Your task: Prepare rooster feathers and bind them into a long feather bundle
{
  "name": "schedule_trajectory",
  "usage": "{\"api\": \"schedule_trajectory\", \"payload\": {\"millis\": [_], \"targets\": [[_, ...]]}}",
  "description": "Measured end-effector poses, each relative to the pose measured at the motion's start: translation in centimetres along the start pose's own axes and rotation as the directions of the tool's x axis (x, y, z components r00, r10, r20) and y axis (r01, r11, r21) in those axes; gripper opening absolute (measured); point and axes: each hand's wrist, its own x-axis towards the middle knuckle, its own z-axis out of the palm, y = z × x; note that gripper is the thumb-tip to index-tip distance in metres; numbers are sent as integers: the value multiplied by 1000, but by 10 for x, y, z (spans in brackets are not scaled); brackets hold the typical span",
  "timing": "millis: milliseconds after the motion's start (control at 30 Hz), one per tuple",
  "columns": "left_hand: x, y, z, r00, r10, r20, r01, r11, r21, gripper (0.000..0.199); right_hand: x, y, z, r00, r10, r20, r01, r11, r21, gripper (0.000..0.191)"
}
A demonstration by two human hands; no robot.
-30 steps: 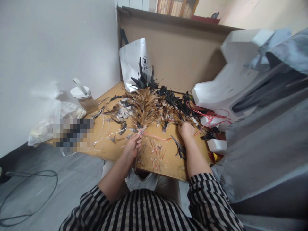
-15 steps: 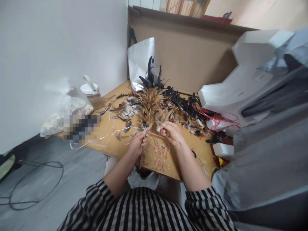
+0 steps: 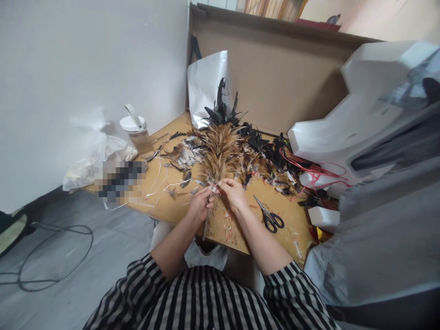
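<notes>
A feather duster [image 3: 220, 142], brown along its length with black feathers at the far tip, points away from me over the table. My left hand [image 3: 201, 204] is closed round its thin stick [image 3: 205, 227], just below the lowest feathers. At that same spot my right hand [image 3: 233, 192] pinches the base of a tuft of light brown feathers against the stick. The fingertips of both hands nearly touch and partly hide the binding. Black-handled scissors [image 3: 271, 219] lie on the table to the right of my right forearm.
Loose brown and black feathers [image 3: 263, 167] are heaped behind and right of the duster. Red string [image 3: 314, 167] lies at the right by white foam [image 3: 319, 133]. A lidded jar [image 3: 137, 135] and plastic bag [image 3: 85, 160] stand left. A silver bag [image 3: 206, 91] leans at the back.
My right hand has brought the small feather tuft left onto the duster's base. The red string stretched between my hands no longer shows there. The scissors have come into full view.
</notes>
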Motion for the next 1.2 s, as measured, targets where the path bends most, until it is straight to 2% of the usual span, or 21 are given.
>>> {"api": "schedule_trajectory", "payload": {"millis": [233,567,767,933,1100,1200], "targets": [[0,0,-2,1000,-14,18,14,1000,0,21,0,4,1,996,-87,-12,85,993,-82,25],[2,2,-5,997,-48,58,50,998,-31,15,1,10,-2,992,-119,48,125,980,-153,23],[3,-1,-5,1000,-21,-5,21,999,-28,15,1,10,-2,997,-74,38,79,987,-142,25],[3,-4,-5,1000,30,1,-30,999,-10,17,1,7,-7,986,76,146,-54,987,-149,34],[3,-8,-4,995,94,-15,-93,994,52,23,4,15,-10,995,-4,104,31,966,-259,36],[0,-9,-1,992,127,-27,-125,988,87,25,5,17,-10,997,3,83,19,965,-263,35]]}}
